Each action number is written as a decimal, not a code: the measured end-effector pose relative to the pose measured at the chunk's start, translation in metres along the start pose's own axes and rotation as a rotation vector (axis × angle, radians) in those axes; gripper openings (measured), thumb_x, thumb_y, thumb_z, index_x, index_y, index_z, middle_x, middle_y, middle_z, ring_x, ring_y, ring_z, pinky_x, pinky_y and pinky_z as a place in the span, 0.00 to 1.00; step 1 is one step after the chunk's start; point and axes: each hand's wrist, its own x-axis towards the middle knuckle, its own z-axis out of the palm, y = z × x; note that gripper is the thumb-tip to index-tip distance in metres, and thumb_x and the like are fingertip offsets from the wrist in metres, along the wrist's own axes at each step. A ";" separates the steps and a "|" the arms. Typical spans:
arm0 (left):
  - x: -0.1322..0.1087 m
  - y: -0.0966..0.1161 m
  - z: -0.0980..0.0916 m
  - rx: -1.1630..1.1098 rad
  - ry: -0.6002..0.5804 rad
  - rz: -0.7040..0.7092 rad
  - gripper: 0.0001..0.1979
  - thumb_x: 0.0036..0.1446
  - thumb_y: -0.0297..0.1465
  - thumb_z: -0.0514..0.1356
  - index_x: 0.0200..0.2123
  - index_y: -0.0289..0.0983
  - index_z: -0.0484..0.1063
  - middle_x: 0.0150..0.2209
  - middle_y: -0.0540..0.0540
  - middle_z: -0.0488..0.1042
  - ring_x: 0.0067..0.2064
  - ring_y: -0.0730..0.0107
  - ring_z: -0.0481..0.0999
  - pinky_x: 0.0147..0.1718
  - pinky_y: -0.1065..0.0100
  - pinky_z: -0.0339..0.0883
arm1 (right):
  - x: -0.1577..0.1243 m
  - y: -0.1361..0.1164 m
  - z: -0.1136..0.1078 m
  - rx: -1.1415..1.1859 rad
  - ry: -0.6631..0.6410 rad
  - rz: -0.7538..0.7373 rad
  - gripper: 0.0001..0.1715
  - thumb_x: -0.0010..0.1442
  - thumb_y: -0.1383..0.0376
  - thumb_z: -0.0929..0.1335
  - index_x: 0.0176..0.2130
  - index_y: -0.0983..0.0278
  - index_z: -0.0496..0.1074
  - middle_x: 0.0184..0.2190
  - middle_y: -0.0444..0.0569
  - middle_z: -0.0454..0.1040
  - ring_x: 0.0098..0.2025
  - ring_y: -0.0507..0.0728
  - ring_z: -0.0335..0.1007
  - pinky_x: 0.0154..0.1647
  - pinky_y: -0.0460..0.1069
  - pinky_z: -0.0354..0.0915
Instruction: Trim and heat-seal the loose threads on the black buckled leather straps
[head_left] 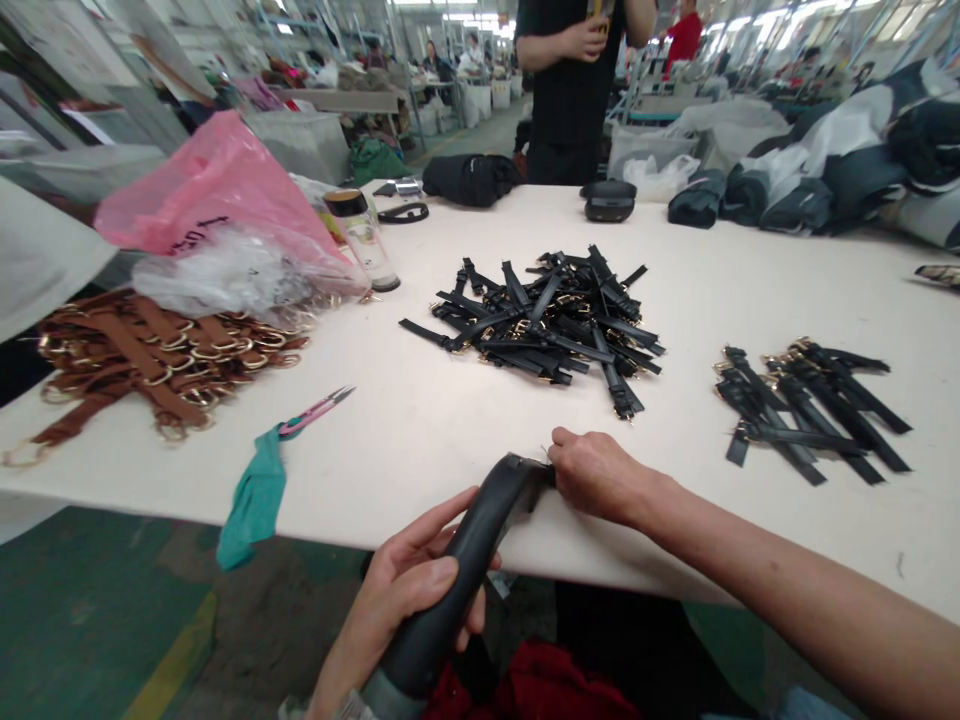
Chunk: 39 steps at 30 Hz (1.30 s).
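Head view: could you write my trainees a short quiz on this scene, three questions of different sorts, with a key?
1. Which hand grips the black tool?
2. True or false: the large black pile lies between the brown straps and the small black pile.
3. Choose one. The cloth at the handle end of the snips is: A pink, B teal, C brown.

Key
1. The left hand.
2. True.
3. B.
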 end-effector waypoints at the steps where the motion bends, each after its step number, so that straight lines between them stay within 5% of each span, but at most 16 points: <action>1: -0.001 0.000 0.000 0.002 -0.001 0.002 0.30 0.51 0.31 0.59 0.59 0.34 0.60 0.35 0.37 0.79 0.23 0.67 0.75 0.17 0.73 0.66 | 0.001 0.001 0.000 -0.010 0.002 -0.022 0.12 0.56 0.72 0.60 0.35 0.68 0.72 0.35 0.55 0.70 0.30 0.58 0.72 0.27 0.49 0.62; 14: -0.015 0.003 -0.004 -0.001 0.066 0.026 0.32 0.49 0.31 0.60 0.58 0.31 0.58 0.34 0.37 0.78 0.22 0.66 0.74 0.17 0.72 0.65 | -0.010 0.014 0.006 0.093 0.024 -0.051 0.18 0.64 0.67 0.56 0.33 0.66 0.71 0.33 0.51 0.72 0.33 0.54 0.71 0.33 0.46 0.60; 26: -0.011 0.000 -0.008 0.011 0.033 0.023 0.30 0.49 0.33 0.60 0.57 0.36 0.62 0.35 0.39 0.78 0.23 0.65 0.74 0.17 0.71 0.66 | -0.002 -0.006 -0.002 -0.129 -0.085 -0.139 0.13 0.55 0.78 0.60 0.35 0.69 0.71 0.33 0.57 0.73 0.31 0.59 0.73 0.26 0.47 0.62; 39: -0.016 0.000 -0.011 0.016 0.047 0.013 0.31 0.49 0.33 0.61 0.58 0.36 0.61 0.35 0.38 0.78 0.23 0.64 0.74 0.17 0.70 0.68 | -0.005 0.003 0.026 0.078 0.128 0.185 0.13 0.63 0.67 0.57 0.37 0.67 0.68 0.34 0.52 0.74 0.33 0.55 0.70 0.30 0.47 0.56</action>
